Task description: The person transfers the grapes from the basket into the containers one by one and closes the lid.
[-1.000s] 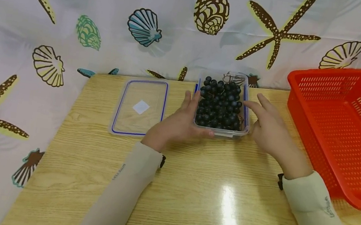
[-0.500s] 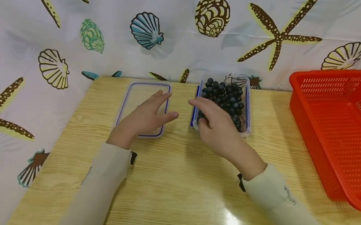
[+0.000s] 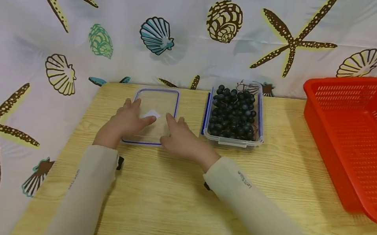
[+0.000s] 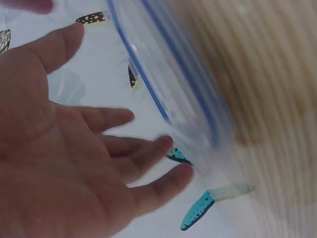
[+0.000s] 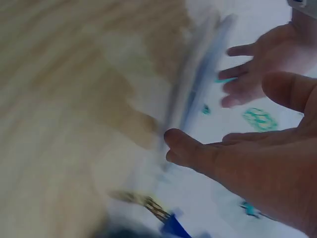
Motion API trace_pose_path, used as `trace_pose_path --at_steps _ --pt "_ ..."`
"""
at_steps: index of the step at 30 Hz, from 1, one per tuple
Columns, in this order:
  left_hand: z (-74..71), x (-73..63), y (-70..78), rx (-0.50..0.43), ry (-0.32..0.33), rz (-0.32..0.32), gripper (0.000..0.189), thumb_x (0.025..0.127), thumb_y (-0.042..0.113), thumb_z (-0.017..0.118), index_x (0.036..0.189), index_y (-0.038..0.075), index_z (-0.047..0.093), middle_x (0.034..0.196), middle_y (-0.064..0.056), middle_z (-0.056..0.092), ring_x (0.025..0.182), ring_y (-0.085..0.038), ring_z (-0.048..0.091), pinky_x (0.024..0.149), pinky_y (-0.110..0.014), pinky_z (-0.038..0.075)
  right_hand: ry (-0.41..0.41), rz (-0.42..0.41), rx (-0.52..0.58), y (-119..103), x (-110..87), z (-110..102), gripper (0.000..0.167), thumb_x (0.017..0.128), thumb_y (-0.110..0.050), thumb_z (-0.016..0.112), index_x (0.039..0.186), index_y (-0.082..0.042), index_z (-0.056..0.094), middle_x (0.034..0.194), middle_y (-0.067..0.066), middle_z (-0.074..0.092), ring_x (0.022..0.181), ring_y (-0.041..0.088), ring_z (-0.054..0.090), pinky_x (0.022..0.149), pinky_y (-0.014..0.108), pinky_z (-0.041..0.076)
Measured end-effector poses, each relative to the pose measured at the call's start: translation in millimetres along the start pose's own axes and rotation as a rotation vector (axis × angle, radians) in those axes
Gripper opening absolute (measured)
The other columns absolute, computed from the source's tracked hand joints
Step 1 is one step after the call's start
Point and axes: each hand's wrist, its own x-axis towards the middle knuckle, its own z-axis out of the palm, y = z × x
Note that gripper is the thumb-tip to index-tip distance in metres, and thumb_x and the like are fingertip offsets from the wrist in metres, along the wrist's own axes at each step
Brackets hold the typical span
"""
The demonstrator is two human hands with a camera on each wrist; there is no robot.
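A clear rectangular lid [image 3: 154, 133] with a blue seal and a white label lies flat on the table. My left hand [image 3: 124, 121] is at its left edge, fingers spread and thumb over the lid. In the left wrist view, the fingertips come up to the lid's rim [image 4: 185, 84], with nothing gripped. My right hand [image 3: 187, 141] is at the lid's right edge, index finger extended; in the right wrist view its fingertips reach the blurred rim [image 5: 195, 84]. Whether either hand touches it I cannot tell. Right of the lid stands a clear plastic container [image 3: 233, 141] full of dark grapes [image 3: 233, 115].
A red perforated basket [image 3: 330, 152] stands at the right of the wooden table [image 3: 162, 209]. Behind and along the left side hangs a white cloth [image 3: 190, 50] printed with shells and starfish.
Both hands have left the grape container and moved left to the lid, the right hand passing over the grapes. The container and lid stay in place on the table.
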Motion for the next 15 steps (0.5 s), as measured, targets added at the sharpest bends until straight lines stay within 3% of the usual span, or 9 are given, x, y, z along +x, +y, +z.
trace_pose_path --at_steps 4,7,9,12,15 --pt "-3.4 -0.7 -1.4 -0.025 0.026 -0.059 0.097 0.103 0.054 0.046 0.158 -0.007 -0.005 0.158 -0.037 -0.017 0.144 -0.060 -0.004 0.111 -0.071 0.015 0.017 0.030 0.053 -3 18.2 5 0.075 0.103 -0.018 0.049 0.163 -0.007 0.006 0.164 0.028 0.002 0.152 0.036 0.002 0.119 0.048 0.016" --pt "-5.8 -0.5 -3.0 -0.065 0.023 -0.100 0.100 0.103 0.054 0.045 0.156 -0.009 -0.010 0.157 -0.039 -0.016 0.143 -0.061 -0.003 0.111 -0.071 0.016 0.032 0.018 0.103 -7 27.0 6 0.075 0.101 -0.014 0.049 0.163 -0.005 0.007 0.165 0.026 0.005 0.152 0.034 0.006 0.110 0.045 0.035" --pt "-6.8 -0.3 -3.9 -0.120 0.005 -0.119 0.103 0.103 0.054 0.046 0.153 -0.009 -0.018 0.157 -0.040 -0.013 0.144 -0.060 -0.001 0.111 -0.069 0.017 0.034 0.012 0.114 -10 31.0 6 0.075 0.100 -0.012 0.049 0.162 -0.003 0.007 0.165 0.026 0.007 0.151 0.036 0.008 0.099 0.044 0.040" --pt "-7.3 -0.2 -4.0 -0.210 -0.037 -0.121 0.105 0.103 0.055 0.045 0.150 -0.006 -0.027 0.159 -0.039 -0.006 0.146 -0.056 0.003 0.113 -0.066 0.017 0.046 0.035 0.132 -12 34.9 6 0.076 0.100 -0.012 0.050 0.163 -0.004 0.007 0.164 0.028 0.007 0.151 0.039 0.007 0.096 0.047 0.042" --pt "-7.4 -0.4 -3.6 -0.279 -0.037 -0.096 0.103 0.104 0.054 0.044 0.152 -0.005 -0.025 0.161 -0.035 -0.005 0.147 -0.051 0.005 0.114 -0.063 0.018 0.081 0.061 0.155 -11 36.1 4 0.077 0.100 -0.012 0.051 0.163 -0.007 0.008 0.165 0.025 0.010 0.151 0.039 0.003 0.105 0.047 0.035"
